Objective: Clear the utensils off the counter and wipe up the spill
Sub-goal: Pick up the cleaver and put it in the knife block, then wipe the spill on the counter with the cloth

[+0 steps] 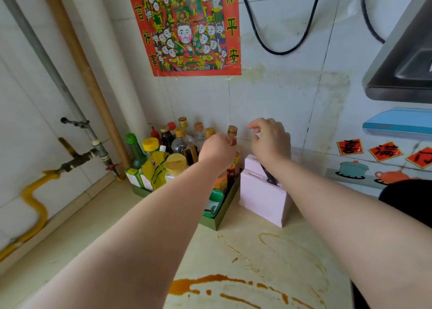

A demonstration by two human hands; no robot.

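Note:
An orange-brown sauce spill [187, 284] streaks across the beige counter [88, 217] at the near edge. At the back, my left hand [216, 150] is closed round the neck of a dark sauce bottle [232, 130] with a gold cap, which stands in the green tray [218, 223]. My right hand [271, 140] hovers just right of the bottle cap, fingers apart and holding nothing. Below it stands a pink knife block [261, 202] with a black knife handle [268, 176] sticking out. No loose utensils show on the counter.
The green tray is packed with several condiment bottles [180, 142] against the tiled corner. A yellow gas hose [35, 203] and pipes run along the left wall. A range hood [402, 63] hangs at upper right, with a dark object [406, 201] below it.

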